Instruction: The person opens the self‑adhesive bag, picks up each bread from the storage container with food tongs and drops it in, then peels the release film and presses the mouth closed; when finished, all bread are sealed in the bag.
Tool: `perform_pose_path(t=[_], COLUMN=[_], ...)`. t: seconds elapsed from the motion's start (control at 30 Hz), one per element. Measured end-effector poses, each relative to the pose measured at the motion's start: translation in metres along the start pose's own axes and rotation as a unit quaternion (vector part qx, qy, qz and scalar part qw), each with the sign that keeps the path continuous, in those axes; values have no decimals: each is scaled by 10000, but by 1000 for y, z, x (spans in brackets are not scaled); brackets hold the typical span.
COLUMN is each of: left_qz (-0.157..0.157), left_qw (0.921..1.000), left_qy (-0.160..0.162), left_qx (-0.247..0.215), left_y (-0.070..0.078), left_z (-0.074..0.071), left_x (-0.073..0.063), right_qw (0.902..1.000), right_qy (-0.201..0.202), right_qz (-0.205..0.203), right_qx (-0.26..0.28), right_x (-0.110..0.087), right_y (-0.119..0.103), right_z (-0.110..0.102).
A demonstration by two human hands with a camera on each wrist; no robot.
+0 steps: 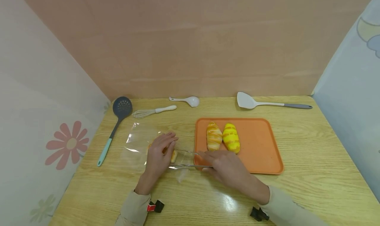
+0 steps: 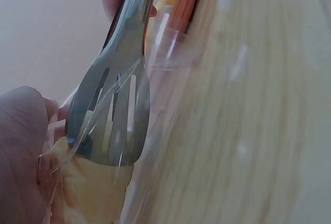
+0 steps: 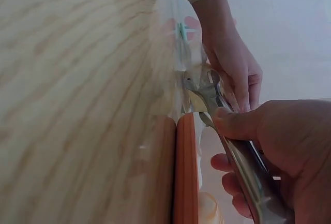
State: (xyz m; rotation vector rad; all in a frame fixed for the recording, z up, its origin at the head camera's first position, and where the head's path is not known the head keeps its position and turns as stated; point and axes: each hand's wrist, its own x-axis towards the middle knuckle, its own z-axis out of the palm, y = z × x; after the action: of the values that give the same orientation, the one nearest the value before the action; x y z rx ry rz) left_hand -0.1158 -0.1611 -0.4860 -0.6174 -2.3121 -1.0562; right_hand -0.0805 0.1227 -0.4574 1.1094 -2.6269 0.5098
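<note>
My right hand grips metal tongs by their handles, thumb on one arm. Their slotted head reaches left into a clear plastic bag, right at a bread roll. My left hand holds the bag around the roll, its fingers curled over the film and partly hiding the roll. Close beside my right hand, on an orange tray, lie a brown bread roll with white icing lines and a yellow striped one.
Left of the bag lies a slotted skimmer with a mint handle. Along the back are a whisk, a white ladle and a white spatula with a grey handle. Walls border the wooden table at the back and sides.
</note>
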Motion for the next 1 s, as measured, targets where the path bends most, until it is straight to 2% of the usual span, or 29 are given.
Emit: perform_pose_path(t=[0.1,0.33,0.53,0.63,0.77,1.0], left_qz=[-46,43,93,48,-33,-138], left_qw=[9999,9964,9899,9878,9912,9986], left_qy=[-133,-613,-1187,-1343,-1125,-210], left_qx=[83,584,770,785,701,474], left_y=[2,4,-3,-6,-7,2], left_z=[-1,-6,-13,-17,-15,-3], left_x=[0,-1,-3,-3,-4,-5], right_qw=[9999,9990,9975,9966,9964,9973], right_qy=[17,-326,-518,-591,-537,-164], right_qz=[-82,266,463,570,651,685], right_qx=[-62,-160,-137,-32,47,209], right_x=[-1,-3,-3,-3,-3,-4], right_y=[0,1,-2,-3,-5,-10], right_z=[2,-1,-4,-3,-1,8])
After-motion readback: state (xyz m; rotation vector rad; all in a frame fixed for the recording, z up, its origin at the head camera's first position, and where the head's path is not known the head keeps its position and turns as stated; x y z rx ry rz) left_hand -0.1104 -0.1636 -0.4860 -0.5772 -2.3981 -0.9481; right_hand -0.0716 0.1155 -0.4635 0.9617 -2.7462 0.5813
